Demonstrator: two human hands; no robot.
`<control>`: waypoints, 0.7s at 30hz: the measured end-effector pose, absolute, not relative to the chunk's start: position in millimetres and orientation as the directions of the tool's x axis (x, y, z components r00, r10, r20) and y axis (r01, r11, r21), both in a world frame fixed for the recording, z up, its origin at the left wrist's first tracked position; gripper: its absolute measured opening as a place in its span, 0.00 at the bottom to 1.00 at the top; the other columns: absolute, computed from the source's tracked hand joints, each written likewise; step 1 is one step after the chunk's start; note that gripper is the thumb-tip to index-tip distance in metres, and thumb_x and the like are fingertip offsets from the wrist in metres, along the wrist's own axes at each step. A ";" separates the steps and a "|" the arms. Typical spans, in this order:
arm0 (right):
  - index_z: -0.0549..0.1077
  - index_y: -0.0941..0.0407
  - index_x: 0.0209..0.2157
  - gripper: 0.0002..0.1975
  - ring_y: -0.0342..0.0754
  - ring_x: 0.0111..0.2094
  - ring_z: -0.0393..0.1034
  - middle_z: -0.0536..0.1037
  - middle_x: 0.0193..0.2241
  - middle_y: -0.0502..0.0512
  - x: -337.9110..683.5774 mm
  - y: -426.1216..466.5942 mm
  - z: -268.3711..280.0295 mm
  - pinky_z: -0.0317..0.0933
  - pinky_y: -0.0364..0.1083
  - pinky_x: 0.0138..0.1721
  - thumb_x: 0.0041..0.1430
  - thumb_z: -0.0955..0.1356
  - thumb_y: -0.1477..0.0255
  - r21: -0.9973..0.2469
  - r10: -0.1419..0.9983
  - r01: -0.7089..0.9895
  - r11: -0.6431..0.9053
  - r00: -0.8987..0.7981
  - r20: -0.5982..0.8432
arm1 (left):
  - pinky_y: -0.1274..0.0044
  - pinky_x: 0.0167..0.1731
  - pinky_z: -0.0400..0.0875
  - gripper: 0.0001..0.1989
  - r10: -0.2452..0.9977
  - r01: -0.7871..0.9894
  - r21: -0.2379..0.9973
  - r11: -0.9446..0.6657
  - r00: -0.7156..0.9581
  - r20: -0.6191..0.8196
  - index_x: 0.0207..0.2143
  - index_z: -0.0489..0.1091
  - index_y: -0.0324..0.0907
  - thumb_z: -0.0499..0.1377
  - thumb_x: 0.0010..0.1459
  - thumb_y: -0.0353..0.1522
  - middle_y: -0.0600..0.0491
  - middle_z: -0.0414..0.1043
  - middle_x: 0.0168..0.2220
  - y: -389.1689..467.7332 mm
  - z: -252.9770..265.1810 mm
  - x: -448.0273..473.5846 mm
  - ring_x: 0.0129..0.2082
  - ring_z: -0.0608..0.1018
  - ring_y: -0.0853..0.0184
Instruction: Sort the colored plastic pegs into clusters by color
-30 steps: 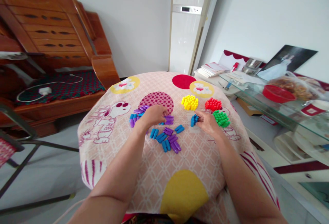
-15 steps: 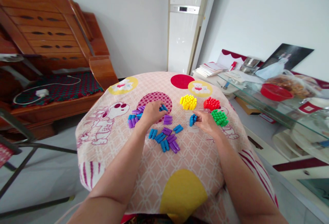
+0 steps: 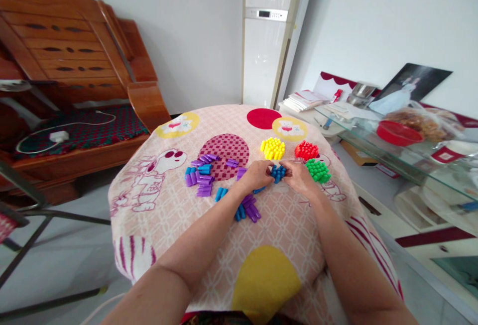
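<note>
In the head view, a cluster of small blue plastic pegs point(image 3: 278, 173) stands upright on the cloth between my two hands. My left hand point(image 3: 258, 174) pinches blue pegs against the cluster's left side. From the right, my right hand point(image 3: 299, 176) has its fingers closed around the cluster's edge. Loose purple pieces point(image 3: 253, 210) and blue pieces point(image 3: 221, 194) lie flat in front, partly covered by my left forearm. A mixed pile with purple pieces point(image 3: 204, 189) lies farther left, and a purple group point(image 3: 232, 162) rests alone behind.
Upright clusters of yellow pegs point(image 3: 272, 149), red pegs point(image 3: 306, 150) and green pegs point(image 3: 318, 170) stand behind and right of my hands. A patterned cloth point(image 3: 179, 245) covers the round table. A glass shelf with a red bowl point(image 3: 399, 133) is at right, a wooden bench point(image 3: 74, 61) at left.
My left hand has moved right from the purple dotted circle to the blue cluster, bringing blue pegs along. The purple group it covered now shows. My right hand stays at the cluster.
</note>
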State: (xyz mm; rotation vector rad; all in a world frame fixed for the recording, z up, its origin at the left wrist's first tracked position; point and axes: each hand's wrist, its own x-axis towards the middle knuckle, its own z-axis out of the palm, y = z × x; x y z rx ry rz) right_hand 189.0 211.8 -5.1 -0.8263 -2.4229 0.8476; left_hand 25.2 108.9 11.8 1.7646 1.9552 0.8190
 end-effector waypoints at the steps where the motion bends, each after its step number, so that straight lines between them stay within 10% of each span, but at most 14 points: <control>1: 0.78 0.58 0.52 0.30 0.56 0.44 0.79 0.83 0.44 0.60 189.0 211.8 -4.9 0.71 0.51 0.48 0.44 0.67 0.85 -0.665 0.659 0.394 0.635 -0.725 0.201 | 0.77 0.39 0.75 0.25 0.986 0.756 0.654 0.036 -0.132 0.097 0.53 0.73 0.37 0.64 0.49 0.26 0.51 0.82 0.36 109.0 10.7 23.9 0.36 0.82 0.65; 21: 0.77 0.58 0.54 0.33 0.56 0.45 0.79 0.82 0.46 0.60 189.8 213.4 -7.2 0.71 0.53 0.50 0.43 0.66 0.84 -0.658 0.652 0.382 0.649 -0.726 0.221 | 0.79 0.37 0.71 0.16 0.962 0.788 0.612 0.066 -0.214 0.172 0.44 0.78 0.37 0.62 0.52 0.29 0.51 0.80 0.35 67.4 44.7 -40.3 0.35 0.81 0.67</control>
